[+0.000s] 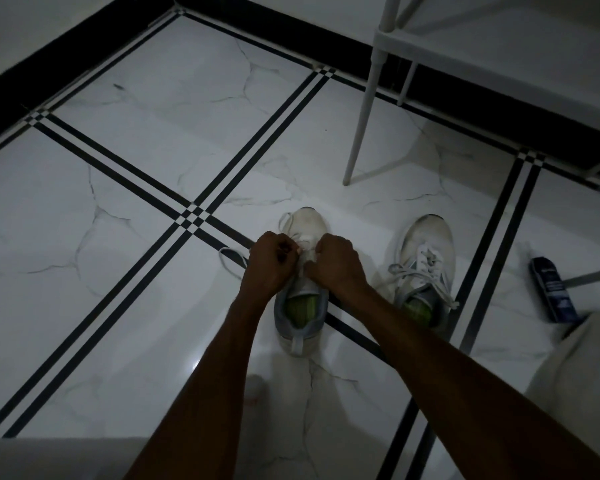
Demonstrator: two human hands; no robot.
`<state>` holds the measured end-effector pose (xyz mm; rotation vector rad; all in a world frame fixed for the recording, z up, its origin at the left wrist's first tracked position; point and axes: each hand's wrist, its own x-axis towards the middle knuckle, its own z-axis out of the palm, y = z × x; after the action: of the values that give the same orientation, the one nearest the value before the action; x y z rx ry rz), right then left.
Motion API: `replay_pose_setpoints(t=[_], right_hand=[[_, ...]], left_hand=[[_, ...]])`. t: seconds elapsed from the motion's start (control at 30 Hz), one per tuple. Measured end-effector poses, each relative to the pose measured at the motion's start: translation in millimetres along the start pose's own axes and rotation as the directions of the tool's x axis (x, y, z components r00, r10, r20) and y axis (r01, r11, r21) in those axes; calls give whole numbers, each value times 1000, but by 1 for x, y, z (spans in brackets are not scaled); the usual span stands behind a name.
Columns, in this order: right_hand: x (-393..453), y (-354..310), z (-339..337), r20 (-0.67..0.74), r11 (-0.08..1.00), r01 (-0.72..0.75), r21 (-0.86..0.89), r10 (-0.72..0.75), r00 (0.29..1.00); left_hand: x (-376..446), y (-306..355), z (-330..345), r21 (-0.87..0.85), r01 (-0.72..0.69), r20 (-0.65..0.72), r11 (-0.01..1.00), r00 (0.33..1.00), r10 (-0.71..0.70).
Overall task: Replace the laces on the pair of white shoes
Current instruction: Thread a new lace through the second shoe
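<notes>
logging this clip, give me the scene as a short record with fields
setting: white marble-look tiled floor with black stripes
left hand: fingers curled, pinching the lace at the near shoe
right hand: fingers curled on the lace over the same shoe
shoe in work: white, green insole, lace loose beside it
other shoe: to the right, laced, untouched
nearby: white chair leg; dark blue box at far right

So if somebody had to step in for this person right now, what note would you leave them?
Left hand and right hand: each has a curled grip pinching the white lace over the near white sneaker with green insole, on the marble-patterned tiled floor.
The other white sneaker, to its right, is laced but untied.
Left: finish lacing the near one; whether either lace is new is unclear.
</notes>
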<state>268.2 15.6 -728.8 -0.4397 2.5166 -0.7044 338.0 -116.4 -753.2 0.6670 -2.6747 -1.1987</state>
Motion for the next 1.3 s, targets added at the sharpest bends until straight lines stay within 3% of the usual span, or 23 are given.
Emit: replay_pose_setpoints(t=[0.17, 0.4, 0.83, 1.07, 1.3], right_hand=[[9, 7, -21, 50, 961, -90, 262, 79, 996], [12, 19, -28, 183, 801, -264, 537, 195, 964], [12, 13, -32, 354, 662, -393, 639, 201, 914], [9, 11, -29, 316, 606, -378, 700, 212, 925], [23, 17, -18, 324, 759, -347, 550, 189, 927]], left_hand=[[-5, 1, -1, -21, -40, 2, 999, 999, 40], [-5, 13, 10, 22, -25, 23, 999, 999, 25], [-8, 10, 22, -27, 28, -64, 999, 998, -30], [-20, 30, 22, -60, 109, -254, 992, 960, -121], [-30, 38, 26, 12, 155, -168, 988, 974, -150]])
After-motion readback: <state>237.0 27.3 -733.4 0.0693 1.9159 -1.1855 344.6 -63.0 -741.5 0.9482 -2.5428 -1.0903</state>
